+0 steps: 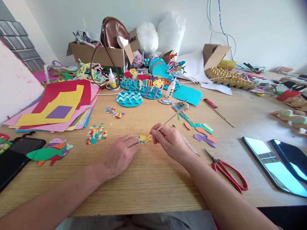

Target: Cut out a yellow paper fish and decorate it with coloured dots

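My left hand (119, 156) rests on the wooden table (152, 183) with its fingertips pressed on a small yellow paper fish (143, 139). My right hand (171, 143) pinches a thin wooden stick (169, 120) like a pen. The stick's lower tip touches the yellow fish between my two hands, and its other end points up and to the right.
Red scissors (227, 173) lie right of my right arm. Two phones (277, 167) sit at the right, a dark tablet (9, 160) at the left beside a green paper fish (48, 153). Confetti dots (96, 134), coloured paper sheets (57, 106), paper scraps (204, 134), blue wave discs (129, 98), glue bottles (111, 78) and cardboard boxes (98, 52) fill the back.
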Motion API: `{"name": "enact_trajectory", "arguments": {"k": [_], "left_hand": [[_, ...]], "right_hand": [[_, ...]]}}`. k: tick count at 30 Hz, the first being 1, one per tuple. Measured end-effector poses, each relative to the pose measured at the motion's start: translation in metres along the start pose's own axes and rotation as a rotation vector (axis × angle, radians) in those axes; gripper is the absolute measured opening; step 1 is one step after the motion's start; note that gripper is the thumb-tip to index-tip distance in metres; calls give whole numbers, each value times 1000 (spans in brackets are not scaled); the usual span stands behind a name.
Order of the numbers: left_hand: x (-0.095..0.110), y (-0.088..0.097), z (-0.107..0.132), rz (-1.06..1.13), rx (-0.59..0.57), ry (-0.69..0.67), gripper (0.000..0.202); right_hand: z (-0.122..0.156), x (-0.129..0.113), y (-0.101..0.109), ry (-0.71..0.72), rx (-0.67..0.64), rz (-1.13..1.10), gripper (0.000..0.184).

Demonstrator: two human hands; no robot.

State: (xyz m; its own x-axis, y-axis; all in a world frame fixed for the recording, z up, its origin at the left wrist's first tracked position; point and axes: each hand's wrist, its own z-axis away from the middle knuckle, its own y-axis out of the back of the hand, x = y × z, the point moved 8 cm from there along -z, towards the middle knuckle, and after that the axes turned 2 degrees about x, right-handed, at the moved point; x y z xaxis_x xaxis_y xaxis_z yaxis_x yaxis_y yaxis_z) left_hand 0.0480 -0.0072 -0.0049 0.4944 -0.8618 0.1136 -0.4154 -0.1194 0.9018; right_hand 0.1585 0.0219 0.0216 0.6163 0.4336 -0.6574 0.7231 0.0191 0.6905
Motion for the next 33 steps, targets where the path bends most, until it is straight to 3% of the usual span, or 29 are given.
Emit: {"name": "enact_trajectory", "arguments": {"k": [10,33], "left_hand": [[4,-14,0,-46,-117,33,23],[5,-12,0,-123,-54,12,24]], "right_hand": [[0,-1,-1,24,16,6,31],[1,0,-2,48,-4,5,30]]}}
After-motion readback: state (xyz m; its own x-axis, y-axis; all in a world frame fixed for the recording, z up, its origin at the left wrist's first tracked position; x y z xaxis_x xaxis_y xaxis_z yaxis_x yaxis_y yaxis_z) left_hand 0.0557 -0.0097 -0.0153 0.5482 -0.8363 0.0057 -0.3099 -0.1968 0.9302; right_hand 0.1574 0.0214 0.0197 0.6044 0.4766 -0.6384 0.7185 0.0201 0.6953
